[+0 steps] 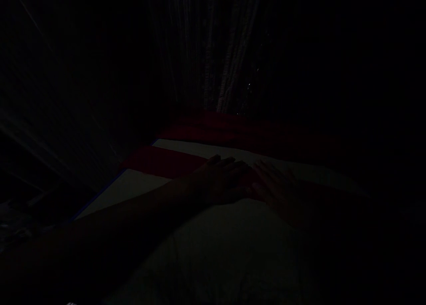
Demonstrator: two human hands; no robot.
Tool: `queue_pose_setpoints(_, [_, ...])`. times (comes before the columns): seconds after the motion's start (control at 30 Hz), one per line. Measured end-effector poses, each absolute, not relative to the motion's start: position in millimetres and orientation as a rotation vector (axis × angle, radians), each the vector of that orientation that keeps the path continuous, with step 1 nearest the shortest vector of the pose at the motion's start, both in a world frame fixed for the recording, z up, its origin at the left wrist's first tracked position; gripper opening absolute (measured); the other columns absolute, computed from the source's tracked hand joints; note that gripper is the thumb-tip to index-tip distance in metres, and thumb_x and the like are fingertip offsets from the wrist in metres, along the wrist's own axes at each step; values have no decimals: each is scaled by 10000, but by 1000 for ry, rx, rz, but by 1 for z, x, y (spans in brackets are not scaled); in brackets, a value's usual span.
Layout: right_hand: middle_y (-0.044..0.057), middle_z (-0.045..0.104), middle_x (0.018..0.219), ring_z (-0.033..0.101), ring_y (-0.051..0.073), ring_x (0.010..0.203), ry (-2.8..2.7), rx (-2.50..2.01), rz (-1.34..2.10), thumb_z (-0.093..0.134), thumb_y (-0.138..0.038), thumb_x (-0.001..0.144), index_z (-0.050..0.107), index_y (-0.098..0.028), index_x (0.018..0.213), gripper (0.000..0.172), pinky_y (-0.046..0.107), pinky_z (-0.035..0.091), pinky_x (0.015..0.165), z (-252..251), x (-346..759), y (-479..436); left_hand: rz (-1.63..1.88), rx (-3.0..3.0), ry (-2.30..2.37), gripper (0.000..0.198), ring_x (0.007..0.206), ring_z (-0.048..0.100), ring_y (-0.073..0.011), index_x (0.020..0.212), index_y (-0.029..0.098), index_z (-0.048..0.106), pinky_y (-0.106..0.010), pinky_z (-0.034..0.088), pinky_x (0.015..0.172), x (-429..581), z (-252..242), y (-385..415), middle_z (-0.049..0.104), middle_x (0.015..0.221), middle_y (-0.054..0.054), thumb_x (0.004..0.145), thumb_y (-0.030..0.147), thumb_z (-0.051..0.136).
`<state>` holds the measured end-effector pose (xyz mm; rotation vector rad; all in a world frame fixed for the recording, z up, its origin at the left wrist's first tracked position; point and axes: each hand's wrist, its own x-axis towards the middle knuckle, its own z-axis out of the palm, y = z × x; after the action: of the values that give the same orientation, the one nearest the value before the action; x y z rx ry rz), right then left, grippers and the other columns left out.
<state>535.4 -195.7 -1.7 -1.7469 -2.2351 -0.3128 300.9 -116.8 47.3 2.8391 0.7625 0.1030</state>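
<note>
The view is very dark. A large cloth with pale and red bands lies spread out before me. My left hand reaches in from the left, palm down, its fingers stretched out over a red band. Close beside it, my right hand lies flat with fingers extended, pointing up and to the left. The two hands nearly meet at the fingertips. Both appear to rest on the cloth, and neither holds anything I can make out. My right forearm is lost in shadow.
A blue edge borders the cloth on the left. Beyond the far red band, pale vertical folds or strands hang in the dark. Some unclear light objects sit at the lower left.
</note>
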Motion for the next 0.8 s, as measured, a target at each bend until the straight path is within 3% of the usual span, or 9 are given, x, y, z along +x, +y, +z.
queue_pose_setpoints(0.23, [71, 340, 1647, 323, 294, 1539, -2175, -1832, -256, 164, -601, 1063, 403, -208, 1589, 699, 677, 237, 1229, 2, 536, -194, 105, 2825, 743, 883, 1604, 180, -335, 1660, 167, 258, -588, 105, 1284, 300, 47, -116, 242, 1716, -90, 1007, 753, 360])
queue_pose_setpoints(0.4, [42, 307, 1665, 273, 259, 1562, -2102, -1826, -291, 155, -589, 1074, 376, -218, 1600, 680, 638, 239, 1248, 4, 538, -196, 94, 2826, 736, 869, 1599, 200, -335, 1660, 165, 257, -584, 115, 1278, 299, 50, -118, 257, 1709, -98, 1016, 740, 355])
queue_pose_setpoints(0.8, [46, 338, 1651, 318, 287, 1542, -2209, -1853, -192, 189, -617, 1050, 404, -230, 1583, 693, 696, 235, 1225, 2, 536, -193, 105, 2822, 753, 861, 1599, 204, -322, 1654, 162, 274, -571, 112, 1285, 300, 48, -117, 271, 1710, -93, 1016, 730, 379])
